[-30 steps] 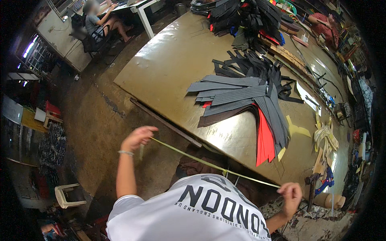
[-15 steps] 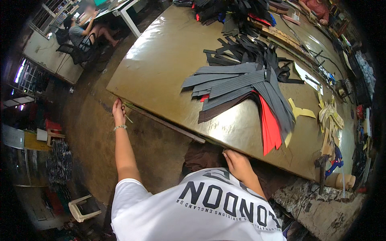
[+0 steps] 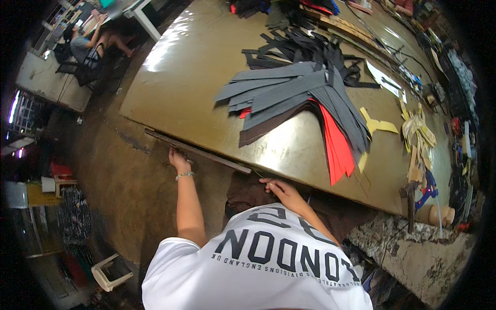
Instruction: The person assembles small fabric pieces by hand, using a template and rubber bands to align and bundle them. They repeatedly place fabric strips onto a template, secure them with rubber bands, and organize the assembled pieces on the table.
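Note:
My left hand [image 3: 180, 161] is below the front edge of the big table [image 3: 170, 98], its fingers closed beside a long brown bar [image 3: 199, 151] that runs along that edge. What those fingers hold, if anything, is hidden. Farther right, near the bar's other end, my right hand [image 3: 281, 189] pinches a thin strip [image 3: 260, 174] close to the table edge. Across the table from my hands lies a fanned pile of grey ribbed strips [image 3: 284, 90], with red strips [image 3: 336, 150] at its right.
Black strips [image 3: 294, 49] and yellow pieces [image 3: 380, 124] lie farther back. A blue-handled tool [image 3: 428, 191] is at the right edge. A seated person [image 3: 82, 46] is at far left, and a cream plastic stool [image 3: 111, 271] stands on the floor.
My left hand has come off the table corner and moved right and down. My right hand has shifted left and up, now pinching the strip. The whole view has swung slightly.

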Demonstrator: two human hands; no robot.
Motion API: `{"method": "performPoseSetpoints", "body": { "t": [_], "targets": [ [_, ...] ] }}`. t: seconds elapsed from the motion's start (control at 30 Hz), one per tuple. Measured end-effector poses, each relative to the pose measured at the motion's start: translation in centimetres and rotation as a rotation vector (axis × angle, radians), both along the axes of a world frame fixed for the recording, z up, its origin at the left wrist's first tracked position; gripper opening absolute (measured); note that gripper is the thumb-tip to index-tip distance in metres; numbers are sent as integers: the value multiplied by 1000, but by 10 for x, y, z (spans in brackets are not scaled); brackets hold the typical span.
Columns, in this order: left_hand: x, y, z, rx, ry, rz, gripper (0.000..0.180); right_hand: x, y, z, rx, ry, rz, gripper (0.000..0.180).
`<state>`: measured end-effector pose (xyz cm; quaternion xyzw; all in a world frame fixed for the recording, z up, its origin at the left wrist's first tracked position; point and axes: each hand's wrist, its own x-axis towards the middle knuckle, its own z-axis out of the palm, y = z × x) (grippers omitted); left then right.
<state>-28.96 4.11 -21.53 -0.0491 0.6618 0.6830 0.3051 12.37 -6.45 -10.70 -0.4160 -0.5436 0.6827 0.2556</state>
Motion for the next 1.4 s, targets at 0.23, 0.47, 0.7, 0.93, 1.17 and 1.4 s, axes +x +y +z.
{"method": "performPoseSetpoints", "body": {
  "t": [0.23, 0.47, 0.7, 0.93, 1.17, 1.4],
  "targets": [
    [34, 28, 8, 252, -301, -69, 69, 3, -5, -38, -93, 40, -29, 40],
    [15, 66, -11, 102, -185, -191, 55, 16, -1, -18, 203, -277, 7, 45],
    [-51, 53, -5, -54, 811, 377, 44, 103, -35, 94, 215, -235, -12, 51],
    [88, 65, 244, 471, 1064, -639, 50, 262, -96, 164, 319, -483, -1246, 25],
    [287, 118, 277, 127, 1892, -1540, 131, 333, -51, 126, 444, -1365, -1327, 39],
    [311, 92, 250, 404, 1813, -1513, 114, 308, -39, 144, 800, -1173, -1528, 21]
  ]
}}
